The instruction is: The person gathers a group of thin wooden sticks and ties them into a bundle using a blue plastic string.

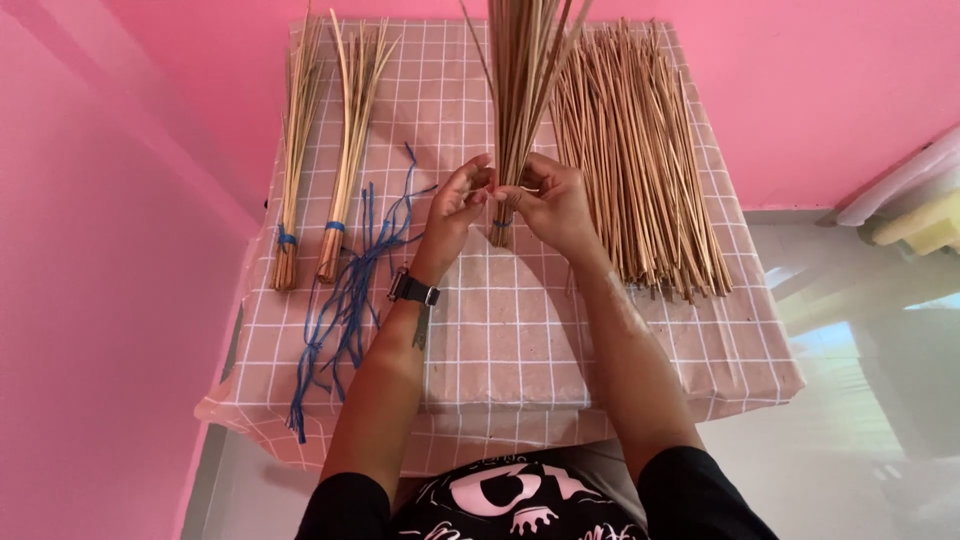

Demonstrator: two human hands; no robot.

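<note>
Pink-checked table (pixel 640 350): left hand (pixel 455 205) and right hand (pixel 555 200) grip stick bundle (pixel 520 90).

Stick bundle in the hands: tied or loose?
Tied: blue string wraps the bundle near its base, between left hand and right hand.

wall (pixel 150 150): pink | tablecloth (pixel 500 330): pink, white grid | strings (pixel 350 280): blue | sticks (pixel 640 150): tan

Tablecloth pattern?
Pink tablecloth with a white grid of squares; head view shows it.
</note>
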